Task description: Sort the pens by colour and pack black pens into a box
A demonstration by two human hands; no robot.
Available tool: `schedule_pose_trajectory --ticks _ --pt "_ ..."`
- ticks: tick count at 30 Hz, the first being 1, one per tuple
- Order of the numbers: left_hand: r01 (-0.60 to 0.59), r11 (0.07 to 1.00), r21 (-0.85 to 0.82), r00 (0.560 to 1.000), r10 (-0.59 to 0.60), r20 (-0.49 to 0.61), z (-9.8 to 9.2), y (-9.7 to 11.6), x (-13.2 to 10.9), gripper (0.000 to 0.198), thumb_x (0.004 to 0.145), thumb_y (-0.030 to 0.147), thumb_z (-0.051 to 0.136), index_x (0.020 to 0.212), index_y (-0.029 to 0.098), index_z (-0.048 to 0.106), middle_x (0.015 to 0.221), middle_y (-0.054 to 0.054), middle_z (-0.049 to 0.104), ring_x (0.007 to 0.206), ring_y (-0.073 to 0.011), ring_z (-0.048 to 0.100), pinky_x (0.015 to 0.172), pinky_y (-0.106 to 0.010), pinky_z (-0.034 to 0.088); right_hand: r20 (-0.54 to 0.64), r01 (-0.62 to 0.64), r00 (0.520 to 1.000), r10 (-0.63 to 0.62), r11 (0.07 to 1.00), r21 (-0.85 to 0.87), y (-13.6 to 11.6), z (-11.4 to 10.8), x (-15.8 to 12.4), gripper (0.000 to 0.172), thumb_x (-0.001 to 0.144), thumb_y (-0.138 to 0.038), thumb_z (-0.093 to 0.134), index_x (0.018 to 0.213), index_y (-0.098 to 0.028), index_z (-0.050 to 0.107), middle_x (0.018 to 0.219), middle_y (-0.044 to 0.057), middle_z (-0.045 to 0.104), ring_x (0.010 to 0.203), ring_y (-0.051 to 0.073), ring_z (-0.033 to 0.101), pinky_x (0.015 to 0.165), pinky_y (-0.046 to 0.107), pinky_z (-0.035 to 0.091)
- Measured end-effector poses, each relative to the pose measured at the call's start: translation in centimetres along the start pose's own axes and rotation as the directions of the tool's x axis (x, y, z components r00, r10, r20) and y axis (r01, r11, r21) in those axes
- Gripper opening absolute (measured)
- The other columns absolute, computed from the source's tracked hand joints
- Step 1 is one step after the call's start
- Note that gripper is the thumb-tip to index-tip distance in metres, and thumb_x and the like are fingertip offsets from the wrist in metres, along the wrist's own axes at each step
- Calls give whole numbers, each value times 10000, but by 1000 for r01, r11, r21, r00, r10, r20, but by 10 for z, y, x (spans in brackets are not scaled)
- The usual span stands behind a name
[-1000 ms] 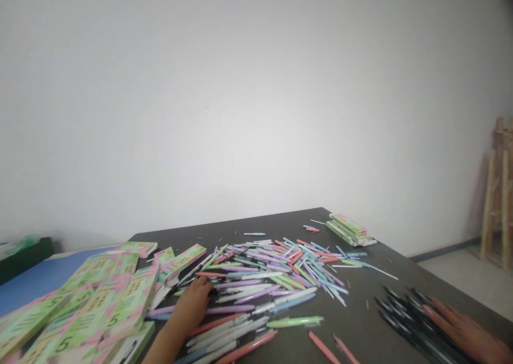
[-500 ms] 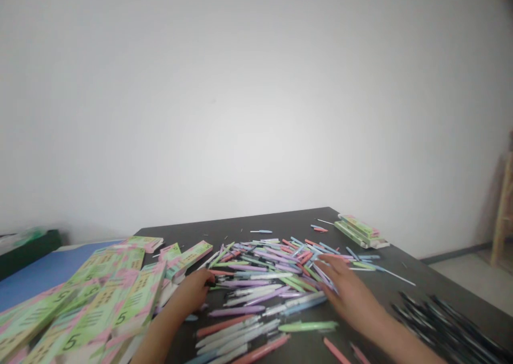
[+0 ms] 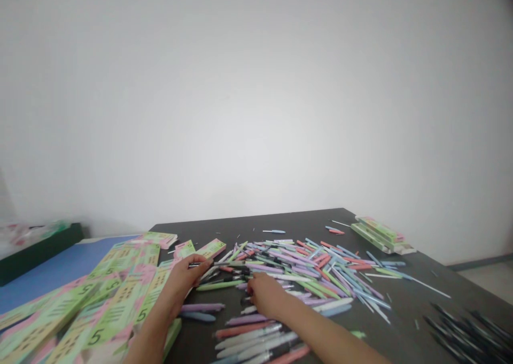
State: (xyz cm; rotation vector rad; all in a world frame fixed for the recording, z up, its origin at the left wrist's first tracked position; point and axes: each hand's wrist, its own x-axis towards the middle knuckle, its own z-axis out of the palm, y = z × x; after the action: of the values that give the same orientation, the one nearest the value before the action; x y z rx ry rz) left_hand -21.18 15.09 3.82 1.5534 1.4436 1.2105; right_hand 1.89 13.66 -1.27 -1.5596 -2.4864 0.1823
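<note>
My left hand (image 3: 185,276) is closed, thumb and fingers pinched on a slim pen (image 3: 211,263) at the left edge of the pile. My right hand (image 3: 267,295) has its fingers curled down among the pens, close to my left hand. What those fingers grip is hidden. In front of both hands spreads a heap of pastel pens (image 3: 296,262) in purple, green, blue and red. Nearer to me, several pens with pale grips (image 3: 250,342) lie side by side. A purple pen (image 3: 203,307) and a blue one (image 3: 197,316) rest below my left hand.
Green and pink boxes marked 5 (image 3: 106,313) cover the left side, partly on a blue surface (image 3: 90,260). More boxes (image 3: 380,233) stand at the far right. Black pens (image 3: 473,326) lie at the near right of the dark table (image 3: 404,321). A dark green tray (image 3: 42,252) sits far left.
My right hand has moved left from the right side of the pile to its left edge, fingers now curled. My left hand has risen slightly. The view has shifted a little left.
</note>
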Motion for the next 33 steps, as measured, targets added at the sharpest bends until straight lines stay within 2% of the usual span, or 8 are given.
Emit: schedule_pose_trajectory --ticks 5,12,15,20,24,27,30,33 --pt "105 964 -244 994 -107 4 3 -7 0 417 526 558 651 668 206 479 434 110 377 384 -66 317 408 -199 204 49 -56 997 55 998 26 -3 -9 -1 178 701 -226 609 866 -183 660 944 107 667 904 252 611 713 288 419" --pt "60 908 -415 992 -102 -79 6 -7 2 387 514 499 691 644 187 503 449 111 361 417 -45 292 416 -193 217 -283 -130 932 226 938 321 4 -36 15 245 896 -225 362 1110 -190 475 887 51 662 814 173 607 674 243 379" --pt "61 910 -410 981 -130 -143 4 -4 -1 405 512 508 705 659 188 507 424 111 379 395 -48 297 400 -194 229 -271 -162 935 228 956 245 12 -43 25 241 848 -279 479 1066 -200 542 964 63 660 897 192 601 711 253 385" --pt "52 950 -306 973 -118 -199 2 0 -5 446 533 562 705 680 174 543 384 101 386 368 -65 314 379 -211 251 -14 -161 987 161 987 25 14 -23 32 145 717 -267 584 802 -190 673 855 78 696 832 237 639 661 274 410" --pt "-15 989 -149 966 -24 -257 3 0 -2 507 609 689 587 642 186 537 393 96 349 390 -83 343 420 -235 329 -21 -132 991 131 990 -57 10 -10 34 174 680 -229 585 817 -183 683 893 106 697 849 260 645 678 291 425" --pt "-52 998 21 956 55 -287 6 4 3 543 724 731 384 668 205 504 485 55 448 466 -118 446 461 -245 369 -32 -130 991 129 991 -28 14 -17 36 226 700 -270 579 901 -195 649 912 97 693 851 256 643 679 297 427" --pt "-104 969 226 968 151 -199 14 11 7 465 835 621 265 776 221 494 650 14 562 612 -155 552 561 -270 429 -122 -145 981 149 989 38 20 -29 37 312 814 -306 464 1090 -193 552 937 99 684 858 234 639 695 307 429" --pt "-179 867 465 980 201 3 32 13 12 238 851 439 437 839 227 544 751 -3 613 756 -174 587 712 -309 442 -148 -135 980 134 991 -2 27 -35 40 335 850 -377 441 1115 -203 551 978 106 679 935 243 621 752 332 434"
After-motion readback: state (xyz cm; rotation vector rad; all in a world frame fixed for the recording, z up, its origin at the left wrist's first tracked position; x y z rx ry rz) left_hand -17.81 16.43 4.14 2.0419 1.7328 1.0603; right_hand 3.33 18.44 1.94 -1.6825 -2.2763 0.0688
